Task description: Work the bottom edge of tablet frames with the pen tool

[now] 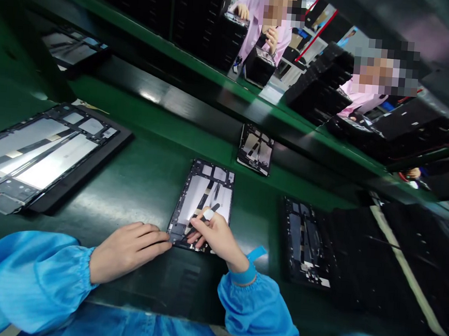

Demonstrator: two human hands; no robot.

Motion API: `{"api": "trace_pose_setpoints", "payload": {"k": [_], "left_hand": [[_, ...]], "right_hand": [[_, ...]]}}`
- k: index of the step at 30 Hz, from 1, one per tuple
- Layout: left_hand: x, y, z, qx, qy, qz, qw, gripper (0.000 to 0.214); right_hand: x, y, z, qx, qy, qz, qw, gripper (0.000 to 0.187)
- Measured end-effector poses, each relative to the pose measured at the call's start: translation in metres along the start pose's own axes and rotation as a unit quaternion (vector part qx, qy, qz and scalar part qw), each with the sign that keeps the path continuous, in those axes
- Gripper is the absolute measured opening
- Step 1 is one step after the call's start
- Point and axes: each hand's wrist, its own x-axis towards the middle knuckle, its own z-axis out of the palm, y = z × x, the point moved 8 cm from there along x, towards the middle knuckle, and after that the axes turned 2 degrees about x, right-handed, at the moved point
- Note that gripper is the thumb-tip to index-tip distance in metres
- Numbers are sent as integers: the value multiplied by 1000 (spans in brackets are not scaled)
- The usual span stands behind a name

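Through the head camera I saw the right hand [219, 235] closed on a thin black pick [205, 218], its tip at the lower corner of a tablet frame [202, 202] lying at twelve o'clock on the green bench [147, 167]. The left hand [128, 253] lay curled against the frame's near edge; I could not tell whether it gripped. A larger panel [42, 153] sat at ten o'clock.
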Motion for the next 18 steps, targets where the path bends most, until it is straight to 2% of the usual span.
{"api": "trace_pose_setpoints", "payload": {"k": [12,18], "left_hand": [[0,0,-1,-14,18,-9,1000,30],[5,2,-6,-13,21,13,1000,29]], "right_hand": [[-2,-1,1,-8,10,8,1000,45],[-4,-2,0,-17,18,2,1000,43]]}}
